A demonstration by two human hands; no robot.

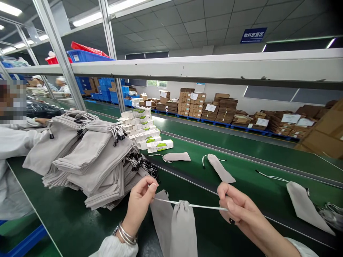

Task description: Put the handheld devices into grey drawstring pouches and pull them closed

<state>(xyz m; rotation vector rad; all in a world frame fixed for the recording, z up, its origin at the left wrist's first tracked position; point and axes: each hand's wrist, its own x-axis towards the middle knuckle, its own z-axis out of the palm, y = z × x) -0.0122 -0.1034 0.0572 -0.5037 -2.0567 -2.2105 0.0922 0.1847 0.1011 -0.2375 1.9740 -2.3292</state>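
Observation:
Between my hands hangs a grey drawstring pouch (183, 228), its neck gathered where the white cord (199, 206) runs taut to both sides. My left hand (142, 200) pinches one end of the cord. The other end is gripped in my right hand (238, 207), with a black cord tip showing below the fingers. Behind the hanging pouch lies another flat grey pouch (162, 214), partly covered by it. A large pile of grey pouches (99, 157) with white cords and black tips is just beyond my left hand.
White-and-green boxes (146, 134) are stacked past the pile. Several pouches, one a filled-looking pouch (221, 168), lie on the green conveyor belt (241, 167). A white rail (187, 69) crosses overhead. At left, a co-worker's sleeve (18, 141) reaches toward the pile.

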